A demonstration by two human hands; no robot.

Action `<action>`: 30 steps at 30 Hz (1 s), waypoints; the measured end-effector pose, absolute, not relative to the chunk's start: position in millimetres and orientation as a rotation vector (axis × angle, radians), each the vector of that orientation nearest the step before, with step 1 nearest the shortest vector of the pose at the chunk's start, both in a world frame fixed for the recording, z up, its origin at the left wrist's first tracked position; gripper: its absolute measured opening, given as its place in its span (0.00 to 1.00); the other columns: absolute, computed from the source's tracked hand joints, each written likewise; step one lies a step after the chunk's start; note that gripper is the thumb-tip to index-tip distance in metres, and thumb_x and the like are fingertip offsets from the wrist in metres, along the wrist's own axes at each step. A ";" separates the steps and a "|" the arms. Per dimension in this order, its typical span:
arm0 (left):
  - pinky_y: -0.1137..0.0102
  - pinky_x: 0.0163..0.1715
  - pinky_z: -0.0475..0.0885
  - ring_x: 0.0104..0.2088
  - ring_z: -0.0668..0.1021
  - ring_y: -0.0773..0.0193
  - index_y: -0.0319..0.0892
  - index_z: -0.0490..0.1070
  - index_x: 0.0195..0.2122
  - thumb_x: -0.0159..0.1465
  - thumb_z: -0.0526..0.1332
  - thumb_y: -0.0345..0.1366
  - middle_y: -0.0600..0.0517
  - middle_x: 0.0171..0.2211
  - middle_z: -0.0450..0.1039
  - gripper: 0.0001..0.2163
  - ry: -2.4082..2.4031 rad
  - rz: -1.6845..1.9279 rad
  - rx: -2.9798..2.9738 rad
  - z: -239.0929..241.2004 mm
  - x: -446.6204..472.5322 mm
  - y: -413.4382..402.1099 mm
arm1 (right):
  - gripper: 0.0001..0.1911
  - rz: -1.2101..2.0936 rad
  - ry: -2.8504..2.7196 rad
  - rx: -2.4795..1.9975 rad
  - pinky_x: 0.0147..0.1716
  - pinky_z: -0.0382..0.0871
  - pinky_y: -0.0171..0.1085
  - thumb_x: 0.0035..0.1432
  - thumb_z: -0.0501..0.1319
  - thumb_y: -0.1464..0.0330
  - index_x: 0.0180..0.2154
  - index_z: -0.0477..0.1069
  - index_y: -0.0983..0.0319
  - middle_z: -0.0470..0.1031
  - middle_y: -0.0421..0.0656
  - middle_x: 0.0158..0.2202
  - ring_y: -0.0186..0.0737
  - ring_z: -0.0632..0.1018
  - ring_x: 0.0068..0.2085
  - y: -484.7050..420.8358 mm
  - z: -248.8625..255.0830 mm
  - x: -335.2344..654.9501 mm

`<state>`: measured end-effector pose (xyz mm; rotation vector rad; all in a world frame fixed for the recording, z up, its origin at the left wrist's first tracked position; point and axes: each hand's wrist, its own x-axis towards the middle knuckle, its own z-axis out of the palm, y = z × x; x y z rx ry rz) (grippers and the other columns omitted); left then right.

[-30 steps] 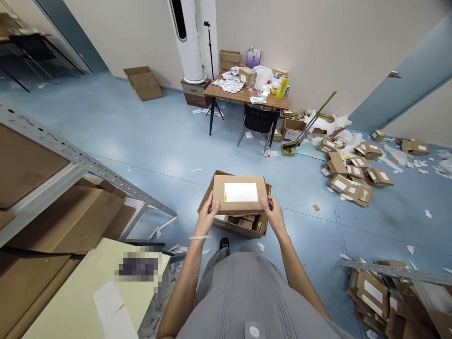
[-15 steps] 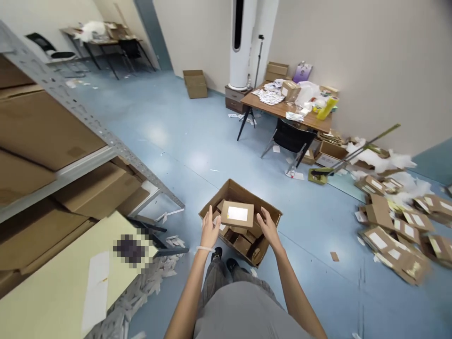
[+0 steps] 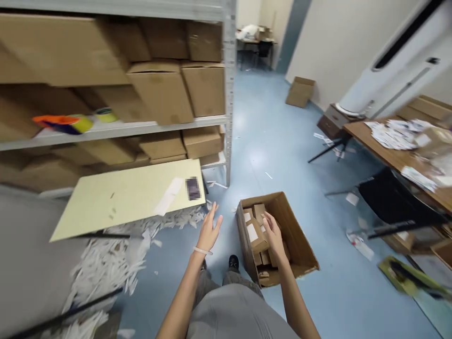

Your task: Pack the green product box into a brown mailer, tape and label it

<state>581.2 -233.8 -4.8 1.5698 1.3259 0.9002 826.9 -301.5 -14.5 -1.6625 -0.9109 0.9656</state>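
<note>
A large open cardboard box (image 3: pixel 298 235) sits on the blue floor in front of my feet, holding several small labelled cardboard boxes (image 3: pixel 254 233). My right hand (image 3: pixel 272 234) hovers over those small boxes with fingers loosely spread and nothing in it. My left hand (image 3: pixel 211 230) is raised to the left of the big box, fingers stretched out and empty, a band around its wrist.
A metal shelf rack (image 3: pixel 228 94) with brown cartons (image 3: pixel 160 89) stands at left. A pale yellow board (image 3: pixel 123 197) leans over a heap of white paper strips (image 3: pixel 106 263). A wooden desk (image 3: pixel 395 155) with papers and a black chair (image 3: pixel 399 202) are at right.
Both hands let go of the small labelled box, which dropped into the big box. My view swung left towards the shelf, and my hands spread apart, empty.
</note>
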 end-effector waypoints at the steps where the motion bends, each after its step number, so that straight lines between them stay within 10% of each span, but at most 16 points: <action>1: 0.56 0.65 0.49 0.65 0.61 0.57 0.46 0.50 0.67 0.67 0.53 0.48 0.43 0.63 0.61 0.30 1.366 0.957 1.548 0.9 564.0 -236.6 | 0.33 1.002 -0.967 -1.645 0.58 0.64 0.51 0.57 0.55 0.47 0.57 0.65 0.59 0.71 0.51 0.56 0.50 0.71 0.58 -290.5 -11.2 815.3; 19: 0.59 0.65 0.51 0.65 0.61 0.57 0.45 0.49 0.68 0.66 0.52 0.51 0.42 0.63 0.60 0.31 2.201 1.662 0.877 20.9 162.3 -456.4 | 0.32 1.348 -1.736 -1.040 0.53 0.67 0.49 0.58 0.54 0.48 0.56 0.66 0.62 0.75 0.53 0.50 0.48 0.75 0.52 -254.1 7.1 390.3; 30: 0.58 0.63 0.56 0.63 0.64 0.55 0.45 0.48 0.68 0.65 0.51 0.55 0.42 0.62 0.62 0.34 2.587 1.793 0.053 -1.0 80.5 -645.2 | 0.31 1.772 -2.137 -0.597 0.54 0.66 0.51 0.58 0.55 0.48 0.56 0.66 0.59 0.75 0.52 0.52 0.50 0.75 0.53 -354.4 -8.5 163.6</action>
